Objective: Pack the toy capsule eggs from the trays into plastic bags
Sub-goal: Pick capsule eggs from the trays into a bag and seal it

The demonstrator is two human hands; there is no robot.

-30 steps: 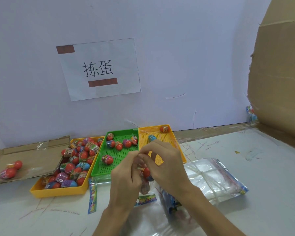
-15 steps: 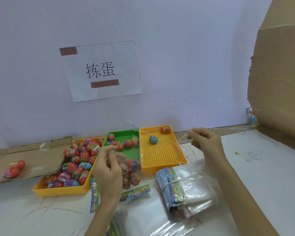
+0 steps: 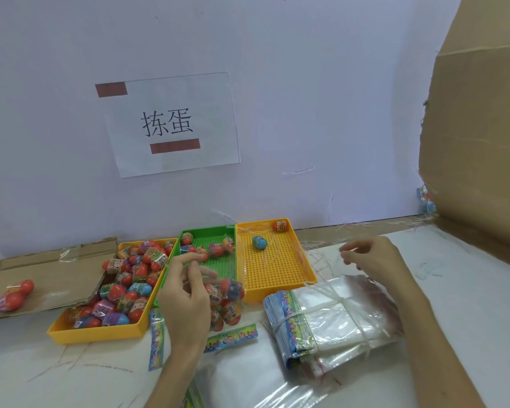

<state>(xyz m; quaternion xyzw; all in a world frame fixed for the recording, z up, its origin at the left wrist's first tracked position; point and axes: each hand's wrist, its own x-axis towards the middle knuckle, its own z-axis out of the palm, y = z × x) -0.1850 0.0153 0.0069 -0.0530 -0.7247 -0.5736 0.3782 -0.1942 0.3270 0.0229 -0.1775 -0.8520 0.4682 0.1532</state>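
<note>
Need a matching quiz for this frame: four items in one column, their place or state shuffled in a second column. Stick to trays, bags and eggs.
Items
1. left yellow tray
2. right yellow tray
3. bundle of empty bags
4. bagged eggs

States
a. tied round with a strip
b. held by the left hand
c. heaped with eggs
d. only two eggs inside

Pairs: 1-c, 2-d, 3-a, 4-b

Left hand is raised, back toward the camera, fingers curled and pinched on the top of the bag. Right hand is held well apart, fingers curled, tips pinched together. Both forearms are bare.
</note>
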